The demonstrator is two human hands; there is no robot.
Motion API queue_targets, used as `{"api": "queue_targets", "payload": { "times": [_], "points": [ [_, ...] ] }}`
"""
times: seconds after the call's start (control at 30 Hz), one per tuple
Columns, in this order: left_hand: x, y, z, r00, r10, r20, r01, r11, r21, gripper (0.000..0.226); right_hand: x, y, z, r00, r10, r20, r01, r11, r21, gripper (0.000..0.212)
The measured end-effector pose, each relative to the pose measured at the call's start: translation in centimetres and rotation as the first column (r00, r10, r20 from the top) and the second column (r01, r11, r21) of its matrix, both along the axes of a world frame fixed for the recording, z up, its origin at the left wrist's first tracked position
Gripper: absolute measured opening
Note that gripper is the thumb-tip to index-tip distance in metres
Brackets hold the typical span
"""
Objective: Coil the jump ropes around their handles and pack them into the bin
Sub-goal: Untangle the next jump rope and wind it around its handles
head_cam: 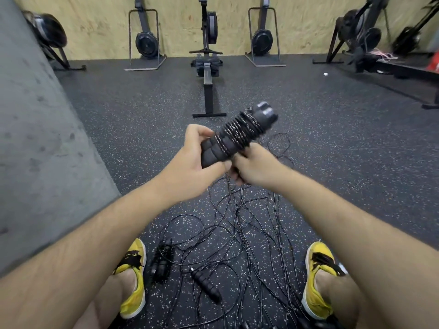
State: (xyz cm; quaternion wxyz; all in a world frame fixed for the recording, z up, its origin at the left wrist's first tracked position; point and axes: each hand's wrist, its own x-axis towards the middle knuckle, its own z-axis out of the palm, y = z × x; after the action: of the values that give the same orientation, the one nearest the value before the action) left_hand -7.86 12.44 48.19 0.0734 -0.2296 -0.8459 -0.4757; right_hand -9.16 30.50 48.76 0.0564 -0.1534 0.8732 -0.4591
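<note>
Both hands meet at centre, above the floor [142, 119]. We see the left hand [194, 167] closed around the lower end of a pair of black handles [228, 141], thumb across the foam grip. The right hand [255, 166] is closed just beside it, pinching the cord [240, 129] where it leaves the handles. The cord is wound in tight turns around the upper half of the pair, which tilts up and to the right. Loose cord hangs from the hands to a tangle [242, 224] of black ropes spread on the speckled floor between two yellow shoes [134, 279]. Near the left shoe lies a coiled rope [162, 262]; just right of it lies a single loose handle [206, 286]. We cannot see any bin. A grey pillar [35, 138] stands at left; rowing machines [209, 65] line the far wall
</note>
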Motion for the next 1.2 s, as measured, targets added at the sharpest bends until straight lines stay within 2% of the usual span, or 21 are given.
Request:
{"api": "queue_targets", "payload": {
  "times": [0.07, 0.17, 0.27, 0.33, 0.43, 0.5, 0.57, 0.63, 0.77, 0.83, 0.93, 1.03, 1.2],
  "points": [
    [-0.7, -0.3, -0.3, 0.994, 0.101, -0.036, -0.102, 0.994, -0.032, 0.050, 0.8, -2.2, -0.7, 0.999, -0.002, -0.053, 0.003, 1.000, 0.009, 0.026],
    [-1.4, -0.6, -0.7, 0.984, 0.173, -0.051, -0.176, 0.982, -0.072, 0.056, 1.3, -3.8, -2.1, 0.972, -0.018, -0.234, 0.047, 0.992, 0.117, 0.010],
    [-1.6, -0.5, -0.9, 0.983, 0.178, -0.047, -0.181, 0.980, -0.081, 0.065, 1.6, -3.9, -1.9, 0.910, -0.222, -0.349, 0.228, 0.973, -0.024, 0.009],
    [-1.4, -0.2, -0.8, 0.985, 0.169, -0.032, -0.170, 0.984, -0.046, 0.072, 2.2, -4.0, -1.4, 0.858, -0.285, -0.427, 0.269, 0.958, -0.099, 0.012],
    [-0.5, 0.3, 0.1, 0.992, 0.121, -0.030, -0.118, 0.990, 0.076, 0.072, 2.8, -3.7, -1.0, 0.846, -0.311, -0.433, 0.196, 0.937, -0.290, 0.030],
    [-0.1, 0.4, 0.5, 0.997, 0.081, -0.012, -0.078, 0.985, 0.156, 0.068, 2.7, -3.5, -0.7, 0.810, -0.303, -0.502, 0.142, 0.932, -0.335, 0.031],
    [0.2, 0.5, 0.6, 0.999, 0.045, 0.011, -0.046, 0.973, 0.225, 0.066, 2.5, -3.1, -0.5, 0.732, -0.250, -0.634, 0.096, 0.959, -0.268, 0.031],
    [0.4, 0.7, 0.4, 0.999, 0.000, 0.036, -0.010, 0.963, 0.269, 0.065, 2.3, -2.9, -0.6, 0.671, -0.162, -0.723, 0.054, 0.984, -0.170, 0.040],
    [0.4, 1.1, 0.0, 0.995, -0.060, 0.082, 0.025, 0.929, 0.369, 0.067, 1.9, -2.6, -0.2, 0.694, 0.014, -0.720, -0.075, 0.996, -0.053, 0.055],
    [0.3, 1.0, 0.1, 0.993, -0.079, 0.093, 0.031, 0.902, 0.431, 0.067, 1.6, -2.0, 0.3, 0.651, 0.109, -0.751, -0.108, 0.993, 0.050, 0.054],
    [0.1, 1.2, 0.3, 0.985, -0.130, 0.117, 0.055, 0.865, 0.499, 0.066, 1.0, -1.2, 0.8, 0.589, 0.166, -0.791, -0.041, 0.984, 0.175, 0.054],
    [-0.1, 1.6, 0.1, 0.981, -0.158, 0.115, 0.073, 0.842, 0.534, 0.067, 0.7, -1.2, 1.0, 0.539, 0.188, -0.821, 0.050, 0.966, 0.254, 0.063],
    [0.0, 1.6, 0.2, 0.963, -0.222, 0.154, 0.105, 0.832, 0.545, 0.069, 0.5, -0.7, 1.7, 0.468, 0.177, -0.866, 0.188, 0.937, 0.294, 0.073]
  ]
}}
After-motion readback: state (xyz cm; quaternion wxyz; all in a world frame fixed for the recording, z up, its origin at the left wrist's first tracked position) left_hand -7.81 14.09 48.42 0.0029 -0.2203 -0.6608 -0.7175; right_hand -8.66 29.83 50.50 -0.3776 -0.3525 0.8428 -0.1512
